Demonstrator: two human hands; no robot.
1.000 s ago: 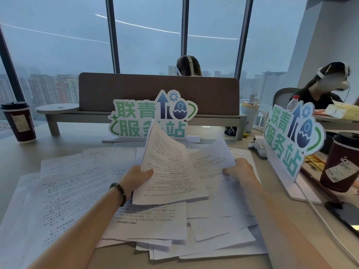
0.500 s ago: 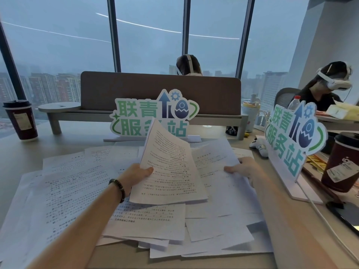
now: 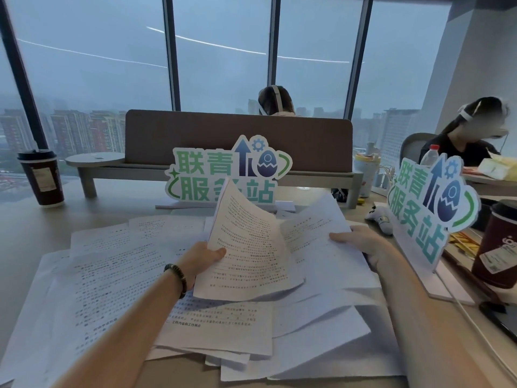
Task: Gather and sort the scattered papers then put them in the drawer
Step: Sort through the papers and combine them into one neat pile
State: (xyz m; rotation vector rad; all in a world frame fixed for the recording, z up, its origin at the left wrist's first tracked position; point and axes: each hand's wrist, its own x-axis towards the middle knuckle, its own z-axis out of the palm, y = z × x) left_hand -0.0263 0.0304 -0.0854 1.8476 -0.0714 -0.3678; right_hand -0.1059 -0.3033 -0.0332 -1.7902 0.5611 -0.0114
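Note:
Several printed white sheets (image 3: 112, 275) lie scattered and overlapping across the desk (image 3: 25, 233). My left hand (image 3: 202, 256), with a beaded bracelet on its wrist, grips the left edge of a raised sheaf of papers (image 3: 249, 247), thumb on top. My right hand (image 3: 361, 245) holds the right edge of another sheet (image 3: 316, 228), lifted off the pile and tilted toward the sheaf. More loose sheets (image 3: 321, 331) lie under both hands. No drawer is in view.
Two green-lettered standing signs, one behind the papers (image 3: 226, 172) and one at the right (image 3: 430, 208). Dark coffee cups stand at far left (image 3: 42, 177) and right (image 3: 498, 247). A brown divider (image 3: 237, 141) is behind; a phone (image 3: 503, 320) and cable lie right. Two people sit beyond.
My right hand has lifted its sheet higher off the pile and drawn it toward me and the sheaf. My left hand keeps its grip, the sheaf raised a little.

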